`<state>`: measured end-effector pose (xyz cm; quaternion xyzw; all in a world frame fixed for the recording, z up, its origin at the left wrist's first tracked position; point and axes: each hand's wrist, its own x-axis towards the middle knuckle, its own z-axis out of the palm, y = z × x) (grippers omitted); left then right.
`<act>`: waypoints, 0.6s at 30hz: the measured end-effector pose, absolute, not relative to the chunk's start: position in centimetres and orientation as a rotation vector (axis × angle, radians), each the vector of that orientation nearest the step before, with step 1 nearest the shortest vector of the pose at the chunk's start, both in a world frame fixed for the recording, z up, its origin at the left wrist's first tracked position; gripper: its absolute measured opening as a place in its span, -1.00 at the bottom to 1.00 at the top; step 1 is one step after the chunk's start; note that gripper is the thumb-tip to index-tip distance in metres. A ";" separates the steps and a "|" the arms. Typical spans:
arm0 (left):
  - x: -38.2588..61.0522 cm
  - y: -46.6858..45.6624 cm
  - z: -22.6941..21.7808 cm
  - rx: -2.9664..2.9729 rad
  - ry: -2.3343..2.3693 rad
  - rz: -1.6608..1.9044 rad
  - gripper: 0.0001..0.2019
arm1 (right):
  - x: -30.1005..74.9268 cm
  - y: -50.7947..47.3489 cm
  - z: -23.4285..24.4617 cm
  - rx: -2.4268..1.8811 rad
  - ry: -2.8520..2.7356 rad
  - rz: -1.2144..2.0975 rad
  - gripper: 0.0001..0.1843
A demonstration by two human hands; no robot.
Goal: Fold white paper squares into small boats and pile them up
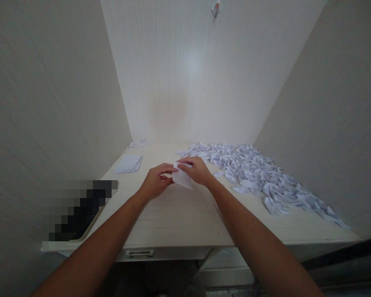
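Note:
A small piece of white paper (182, 180) is held up between both hands above the middle of the desk. My left hand (157, 180) pinches its left edge, fingers closed on it. From the upper right, my right hand (195, 168) grips the same paper, with the thumb across its top. The paper's lower part hangs free below the fingers, and its upper edge is partly hidden by them. To the right of my right hand lies a large heap of folded white paper pieces (244, 165). A short stack of flat white sheets (128, 163) rests left of my left hand.
The pale desk (179, 222) is closed in by walls on three sides. A dark, partly pixelated object (89, 214) lies along its left edge. White scraps (139, 143) sit in the back left corner. A drawer handle (139, 253) shows at the front.

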<state>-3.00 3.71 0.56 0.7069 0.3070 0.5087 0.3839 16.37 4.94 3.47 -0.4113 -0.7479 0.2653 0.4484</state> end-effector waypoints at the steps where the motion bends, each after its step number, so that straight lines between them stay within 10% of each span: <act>1: -3.0 3.7 0.6 1.813 0.779 1.292 -0.82 | 16.2 4.9 3.5 -1.009 -1.811 0.704 -0.75; 10: -2.9 3.9 0.8 1.650 0.851 1.499 -0.82 | 16.8 4.1 4.8 -0.764 -1.411 1.330 -0.67; 18: -3.0 4.2 0.8 1.460 0.896 1.494 -0.67 | 16.1 5.0 3.2 -0.905 -1.657 0.925 -0.71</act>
